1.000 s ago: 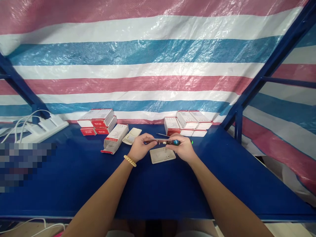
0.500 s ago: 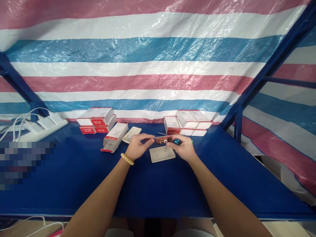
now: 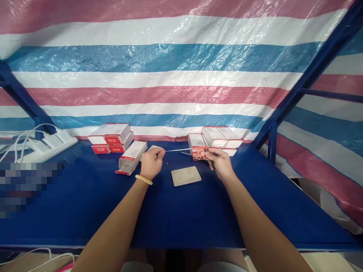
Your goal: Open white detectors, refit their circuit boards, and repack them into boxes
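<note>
My right hand [image 3: 219,160] pinches a small red circuit board [image 3: 200,153] by its right end, with the component side toward me. Closed fingers of my left hand [image 3: 153,158] grip the end of a thin pale wire [image 3: 178,150], which runs taut and nearly level to the board. Below the board, a shallow beige plastic cover [image 3: 186,176] lies flat on the blue table. Another beige casing part [image 3: 154,147] is mostly hidden behind my left hand. A thin metal shaft [image 3: 185,153] shows beyond the board; its other end is hidden by the board and my right hand.
An opened white-and-red box [image 3: 133,155] lies left of my left hand. Stacks of similar boxes stand at the back left [image 3: 112,136] and back right [image 3: 221,136]. Tiny dark bits [image 3: 167,164] lie on the table. A power strip [image 3: 53,145] with white cables sits far left.
My left hand has let go of the board's left end and moved left, drawing the wire out straight. My right hand has shifted right and up, turning the board's face toward me.
</note>
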A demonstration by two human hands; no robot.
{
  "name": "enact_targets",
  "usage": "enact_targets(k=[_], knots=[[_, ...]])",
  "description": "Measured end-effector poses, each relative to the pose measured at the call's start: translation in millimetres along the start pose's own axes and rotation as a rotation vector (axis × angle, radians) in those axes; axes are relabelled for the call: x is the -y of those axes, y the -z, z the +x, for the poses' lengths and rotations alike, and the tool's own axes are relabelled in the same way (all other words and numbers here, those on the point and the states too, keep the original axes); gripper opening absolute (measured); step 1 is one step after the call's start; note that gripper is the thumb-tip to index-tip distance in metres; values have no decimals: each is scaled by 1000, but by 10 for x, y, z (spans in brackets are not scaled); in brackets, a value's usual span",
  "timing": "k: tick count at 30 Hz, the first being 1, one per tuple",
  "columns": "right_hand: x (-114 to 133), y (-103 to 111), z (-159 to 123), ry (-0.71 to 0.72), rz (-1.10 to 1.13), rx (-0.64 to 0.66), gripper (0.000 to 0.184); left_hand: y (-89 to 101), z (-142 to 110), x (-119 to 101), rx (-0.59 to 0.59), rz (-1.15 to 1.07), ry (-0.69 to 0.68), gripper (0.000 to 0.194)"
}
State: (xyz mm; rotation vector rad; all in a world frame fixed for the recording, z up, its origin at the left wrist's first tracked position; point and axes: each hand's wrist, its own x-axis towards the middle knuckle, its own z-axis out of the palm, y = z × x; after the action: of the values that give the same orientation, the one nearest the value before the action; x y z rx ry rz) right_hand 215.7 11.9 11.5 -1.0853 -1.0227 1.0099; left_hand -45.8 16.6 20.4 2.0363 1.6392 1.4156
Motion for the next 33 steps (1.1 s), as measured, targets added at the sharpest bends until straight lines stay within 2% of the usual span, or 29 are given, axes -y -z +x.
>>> enact_targets(k=[3, 8, 11, 13, 22, 25, 30, 33], knots=[[35, 108, 57, -50, 83, -87, 28, 53, 33, 62, -93, 22, 64, 21], [50, 149, 56, -98, 87, -30, 30, 56, 35, 53, -176, 8, 170, 24], [43, 115, 38, -89, 113, -33, 45, 25, 24, 22, -226, -13, 233, 27], [41, 96, 32, -93, 128, -51, 52, 6, 21, 11, -242, -16, 264, 27], [-34, -12, -13, -140, 52, -63, 55, -92, 9, 103, -254, -144, 319, 30], [-65, -57, -23, -106, 37, -73, 58, -182, -44, 81, -194, -203, 315, 32], [-57, -199, -104, -91, 68, 28, 66, -360, -183, -56, 110, -375, 229, 39], [-48, -293, -169, -77, 87, 63, 68, -402, -229, -87, 206, -429, 176, 45]])
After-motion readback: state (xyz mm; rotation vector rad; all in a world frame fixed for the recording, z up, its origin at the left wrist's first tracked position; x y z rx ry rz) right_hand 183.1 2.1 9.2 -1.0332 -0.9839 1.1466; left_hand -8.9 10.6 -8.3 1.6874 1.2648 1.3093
